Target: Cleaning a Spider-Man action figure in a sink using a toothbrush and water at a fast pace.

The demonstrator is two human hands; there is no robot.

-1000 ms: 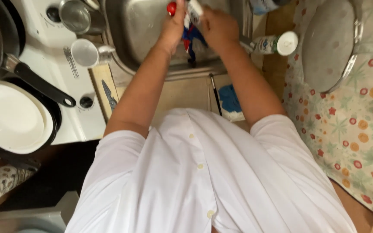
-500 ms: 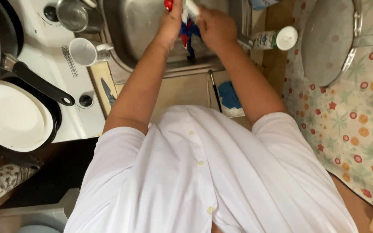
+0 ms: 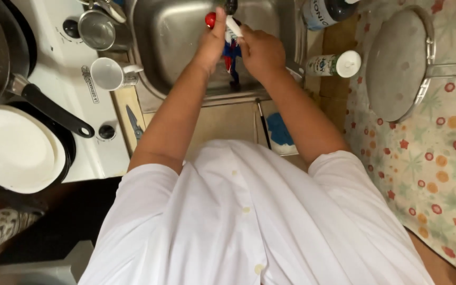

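Holding small red-and-blue toy figure (image 3: 231,53) over steel sink (image 3: 175,47), both hands meet above basin. Left hand (image 3: 210,45) fingers closed against figure's red top. Right hand (image 3: 259,50) clamped on white brush-like handle (image 3: 234,25), pressed to figure. White mug (image 3: 109,74) at sink's left rim; white-capped bottle (image 3: 333,64) lying right of sink.

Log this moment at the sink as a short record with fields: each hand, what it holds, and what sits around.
left hand: over the steel sink, on a red and blue toy figure
right hand: gripping a white brush handle against the figure
left of sink: white mug, steel pot, black pan, white plates
right of sink: white-capped bottle, round lid on patterned cloth
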